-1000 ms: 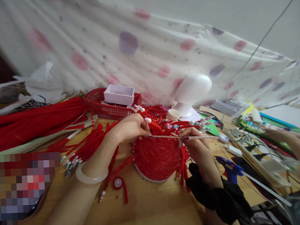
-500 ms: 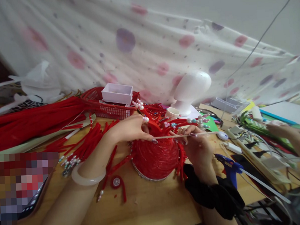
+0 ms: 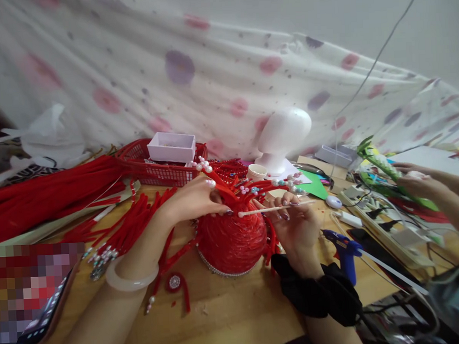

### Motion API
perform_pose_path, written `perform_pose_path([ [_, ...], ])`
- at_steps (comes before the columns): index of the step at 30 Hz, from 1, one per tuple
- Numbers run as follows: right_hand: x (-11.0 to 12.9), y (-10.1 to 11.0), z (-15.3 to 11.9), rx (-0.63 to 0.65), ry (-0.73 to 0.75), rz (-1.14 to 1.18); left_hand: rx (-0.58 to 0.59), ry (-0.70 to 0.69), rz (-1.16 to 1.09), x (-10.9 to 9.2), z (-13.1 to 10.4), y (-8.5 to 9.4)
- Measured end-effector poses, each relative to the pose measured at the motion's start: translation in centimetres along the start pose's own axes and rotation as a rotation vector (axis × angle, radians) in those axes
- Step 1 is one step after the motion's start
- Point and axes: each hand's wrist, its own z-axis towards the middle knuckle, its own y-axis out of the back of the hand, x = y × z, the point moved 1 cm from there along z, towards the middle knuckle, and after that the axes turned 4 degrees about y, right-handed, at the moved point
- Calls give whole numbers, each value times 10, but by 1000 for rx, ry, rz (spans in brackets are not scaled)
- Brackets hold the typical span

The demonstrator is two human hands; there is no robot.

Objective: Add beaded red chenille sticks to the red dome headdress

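Observation:
A red domed headpiece (image 3: 232, 238) with pearl trim and beaded red sprigs stands on the wooden table (image 3: 228, 314). My left hand (image 3: 194, 199) pinches a red sprig at its top. My right hand (image 3: 294, 222) holds a thin wooden stick (image 3: 276, 208) level, its tip touching the top of the headpiece. A pale bangle circles my left wrist and a black scrunchie my right wrist.
Red tassels (image 3: 114, 233) and a red fabric bundle (image 3: 44, 193) lie left. A red basket (image 3: 156, 162) with a white box, a white foam head (image 3: 283, 136), a blue glue gun (image 3: 345, 248), a power strip (image 3: 379, 218) and another person's hands (image 3: 420, 181) are around.
The stick's tip has shifted a little to the right along the headpiece top and tilted up. The view has drifted right. The other person's hands rose at the right.

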Motion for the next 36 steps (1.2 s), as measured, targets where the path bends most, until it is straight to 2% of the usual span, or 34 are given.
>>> perform_pose_path([
  [5, -3, -2, -2, -31, -45, 57, -19, -23, 95, 1, 0, -2],
  [10, -10, -7, -7, 3, -1, 75, -34, -92, 149, -3, -1, -5],
  [14, -18, -12, -14, 9, 66, 78, 18, -30, 115, -6, -1, -3],
  [19, -19, -18, -21, 62, 70, 65, 86, 73, 81, -2, -1, -1],
  [27, -19, -14, -17, 64, 65, 95, 87, 88, 126, 0, 1, -5],
  [31, -21, -16, -21, 67, 69, 99, 107, 134, 173, -3, -1, -5],
  [36, -24, -19, -29, 74, 89, 84, 125, 117, 191, -4, -2, -4],
])
